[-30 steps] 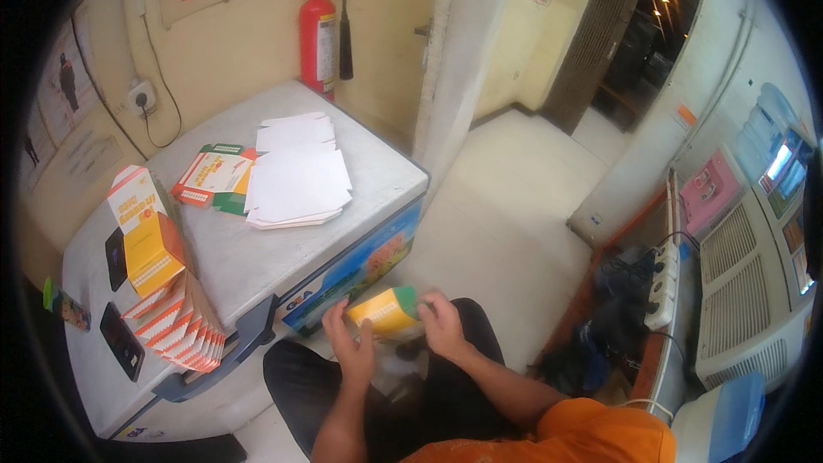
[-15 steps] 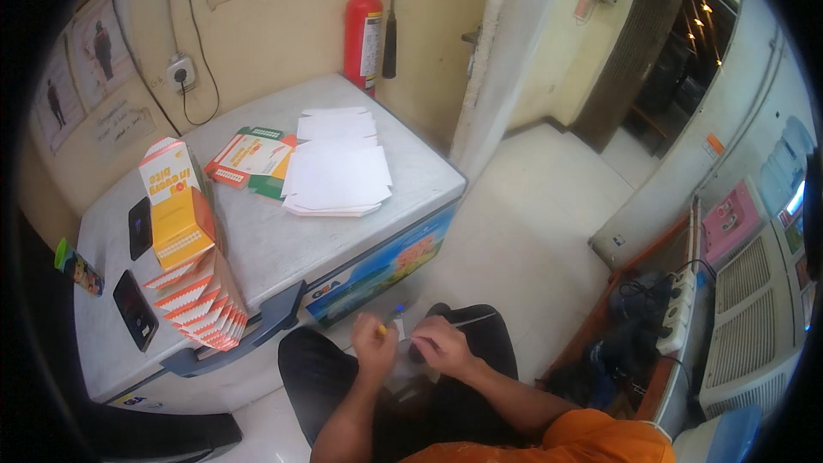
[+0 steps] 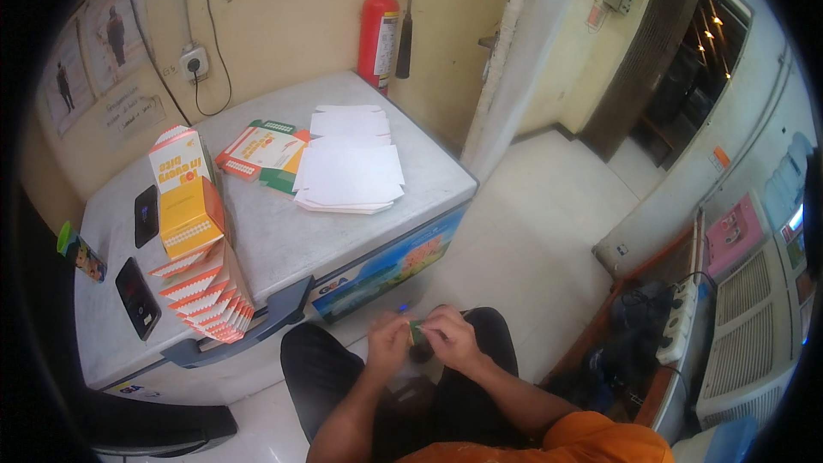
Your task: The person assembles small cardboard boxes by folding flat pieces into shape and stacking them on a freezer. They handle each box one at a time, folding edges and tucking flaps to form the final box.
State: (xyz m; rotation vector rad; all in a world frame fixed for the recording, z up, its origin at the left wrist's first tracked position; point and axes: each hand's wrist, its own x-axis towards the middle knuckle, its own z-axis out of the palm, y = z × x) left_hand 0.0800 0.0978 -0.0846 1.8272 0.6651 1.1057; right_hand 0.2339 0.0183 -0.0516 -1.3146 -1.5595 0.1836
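Note:
Above my lap, my left hand [image 3: 388, 345] and my right hand [image 3: 451, 339] are close together, fingers pinched. Between their fingertips is a small green piece [image 3: 417, 332], too small and blurred to name; both hands appear to grip it. Just beyond my left hand shows a small blue thing [image 3: 403, 309], its kind unclear. On the white chest freezer lid [image 3: 270, 257] to the left stands a leaning row of folded orange-and-white cartons [image 3: 210, 296], with a yellow carton [image 3: 190, 214] at its far end. Flat white carton blanks [image 3: 350, 167] lie stacked beside a printed green-and-orange blank [image 3: 264, 153].
Two dark phones [image 3: 137, 298] and a small cup with a green rim [image 3: 81, 253] sit at the lid's left. A red fire extinguisher [image 3: 378, 39] is behind the freezer. At right are a power strip [image 3: 677, 321], dark bags and a vented appliance [image 3: 746, 317].
Both hands have come closer together. A green piece now shows between the fingertips, where yellow showed at my left hand before. The view has shifted slightly.

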